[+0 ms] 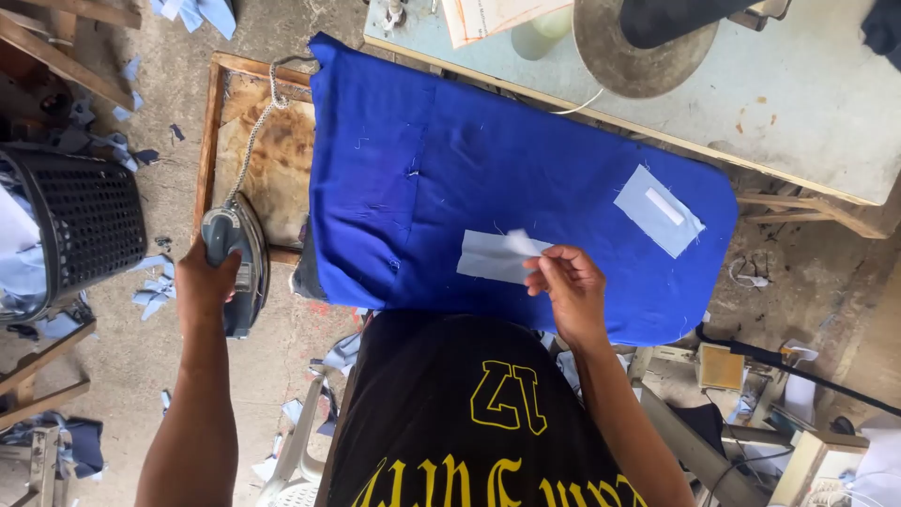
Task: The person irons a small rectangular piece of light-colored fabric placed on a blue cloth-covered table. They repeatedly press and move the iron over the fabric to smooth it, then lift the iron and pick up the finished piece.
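Observation:
A blue padded ironing board (441,160) lies in front of me. My left hand (205,282) grips the handle of a grey electric iron (239,258) that rests on a scorched wooden stand (272,150) left of the board. My right hand (568,286) pinches the lifted right end of a pale blue fabric strip (488,256) lying on the board's near middle. A second pale blue fabric piece (657,211) with a small white strip on it lies flat at the board's right end.
A black perforated basket (80,221) with pale cloth stands at the far left. A grey worktable (798,103) with a round metal plate (643,47) runs along the back. Fabric scraps litter the concrete floor (150,291). A black cable (788,361) runs at the right.

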